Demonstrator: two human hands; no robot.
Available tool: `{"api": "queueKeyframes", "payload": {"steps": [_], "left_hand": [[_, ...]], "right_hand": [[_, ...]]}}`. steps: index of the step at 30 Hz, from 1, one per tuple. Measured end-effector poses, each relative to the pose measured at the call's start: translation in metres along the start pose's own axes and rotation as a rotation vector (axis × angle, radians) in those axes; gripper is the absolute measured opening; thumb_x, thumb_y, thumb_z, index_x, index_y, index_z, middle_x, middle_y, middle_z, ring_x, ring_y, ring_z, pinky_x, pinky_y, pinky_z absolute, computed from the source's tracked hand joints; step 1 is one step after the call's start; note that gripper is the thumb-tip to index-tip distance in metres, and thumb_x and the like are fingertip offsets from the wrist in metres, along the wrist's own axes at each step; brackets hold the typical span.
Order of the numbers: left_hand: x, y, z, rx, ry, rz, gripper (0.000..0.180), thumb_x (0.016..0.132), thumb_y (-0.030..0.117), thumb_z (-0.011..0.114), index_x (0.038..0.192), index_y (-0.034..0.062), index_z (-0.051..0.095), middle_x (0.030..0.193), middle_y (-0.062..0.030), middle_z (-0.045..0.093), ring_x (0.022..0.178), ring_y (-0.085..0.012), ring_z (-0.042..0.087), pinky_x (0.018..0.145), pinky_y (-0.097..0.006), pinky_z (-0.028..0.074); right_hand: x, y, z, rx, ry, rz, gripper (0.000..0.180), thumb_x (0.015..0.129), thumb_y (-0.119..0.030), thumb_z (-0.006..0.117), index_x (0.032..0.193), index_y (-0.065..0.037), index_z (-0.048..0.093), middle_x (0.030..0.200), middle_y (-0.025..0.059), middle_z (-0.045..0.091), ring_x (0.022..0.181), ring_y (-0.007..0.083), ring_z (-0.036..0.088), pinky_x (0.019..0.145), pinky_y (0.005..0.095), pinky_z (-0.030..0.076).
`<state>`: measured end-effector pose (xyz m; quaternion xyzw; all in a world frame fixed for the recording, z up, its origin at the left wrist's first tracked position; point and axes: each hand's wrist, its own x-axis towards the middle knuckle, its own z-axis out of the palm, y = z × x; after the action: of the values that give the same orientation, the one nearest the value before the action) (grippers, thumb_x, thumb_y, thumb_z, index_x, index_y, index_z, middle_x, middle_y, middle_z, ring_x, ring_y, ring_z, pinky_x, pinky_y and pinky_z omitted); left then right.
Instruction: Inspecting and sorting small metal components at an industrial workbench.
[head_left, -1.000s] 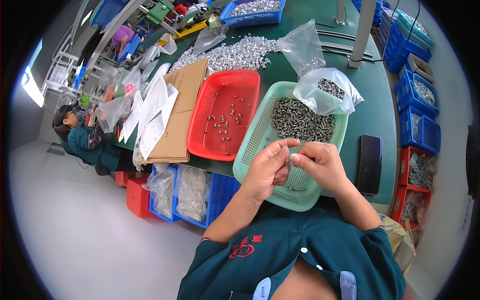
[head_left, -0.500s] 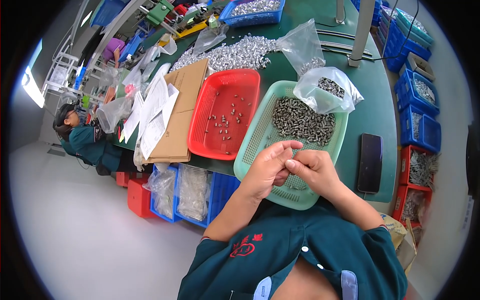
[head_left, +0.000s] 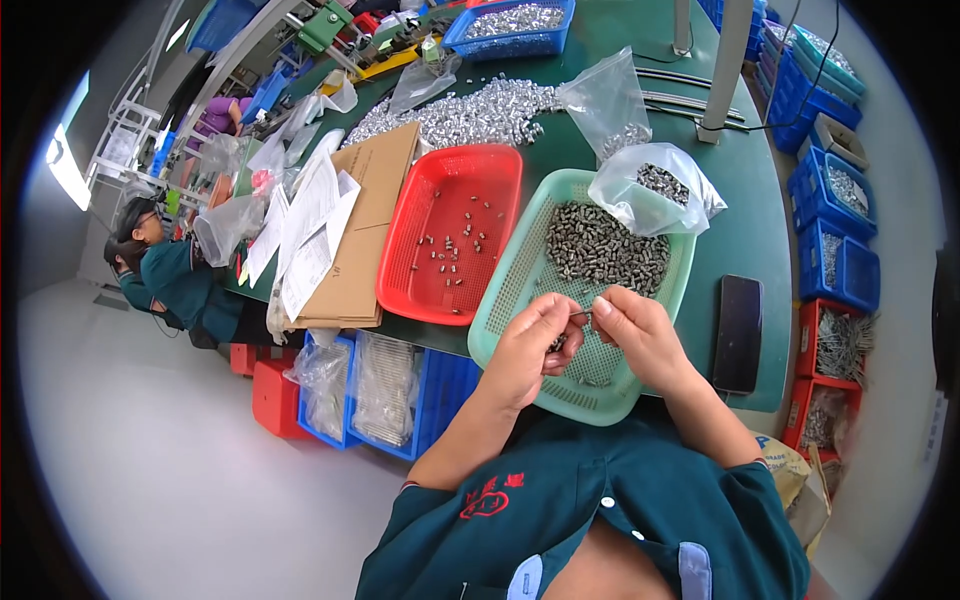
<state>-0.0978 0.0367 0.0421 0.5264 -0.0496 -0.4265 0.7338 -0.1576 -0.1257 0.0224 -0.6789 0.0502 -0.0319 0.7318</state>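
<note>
My left hand (head_left: 530, 345) and my right hand (head_left: 642, 335) meet over the near end of a pale green mesh basket (head_left: 487, 300). Curled fingers of the left hand keep some small dark metal pieces (head_left: 557, 343) in them. Between the two hands shows a thin metal piece (head_left: 582, 312), pinched by the right thumb and fingers; its exact kind is too small to make out. A heap of small grey metal cylinders (head_left: 605, 250) fills the basket's far part. A clear plastic bag (head_left: 640, 205) with similar pieces rests on its far right corner.
Left of the basket stands a red basket (head_left: 395, 260) with scattered metal pieces, beside cardboard (head_left: 365, 210) and papers (head_left: 318, 215). A phone (head_left: 738, 335) lies at right. Shiny metal parts (head_left: 455, 115) are heaped behind. A co-worker (head_left: 175, 265) sits far left.
My hands have drawn slightly apart, so the thin metal piece between them and the pieces in my left hand now show.
</note>
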Motion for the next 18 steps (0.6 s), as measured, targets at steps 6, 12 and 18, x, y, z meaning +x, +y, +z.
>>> {"api": "queueKeyframes", "payload": {"steps": [6,12,18], "left_hand": [[0.003,0.003,-0.007,-0.209,0.061,0.029,0.02,0.093,0.018,0.042,0.106,0.0043,0.048,0.085,-0.007,0.053,0.063,-0.0085,0.04,0.051,-0.021,0.033],[0.002,0.002,-0.011,-0.276,-0.017,-0.033,0.013,0.092,0.014,0.043,0.101,0.0061,0.048,0.08,-0.0089,0.055,0.054,-0.0082,0.037,0.045,-0.02,0.029],[0.001,0.001,-0.013,-0.407,-0.119,-0.027,0.01,0.093,0.018,0.047,0.097,0.0089,0.048,0.073,-0.0068,0.053,0.049,-0.0072,0.034,0.043,-0.019,0.026]], "right_hand": [[-0.002,-0.003,-0.003,0.09,0.049,0.035,0.027,0.088,-0.022,0.058,0.073,0.0,0.061,0.061,-0.0023,0.049,0.06,0.0048,0.043,0.055,0.0229,0.036],[0.0,0.002,-0.002,0.169,0.029,0.06,0.025,0.087,-0.02,0.06,0.073,0.0,0.062,0.065,-0.0025,0.054,0.062,0.0039,0.045,0.056,0.0211,0.036],[0.001,0.001,-0.001,0.203,0.027,0.063,0.023,0.087,-0.02,0.06,0.074,-0.001,0.063,0.068,-0.0017,0.057,0.063,0.0043,0.046,0.058,0.0208,0.038]]}}
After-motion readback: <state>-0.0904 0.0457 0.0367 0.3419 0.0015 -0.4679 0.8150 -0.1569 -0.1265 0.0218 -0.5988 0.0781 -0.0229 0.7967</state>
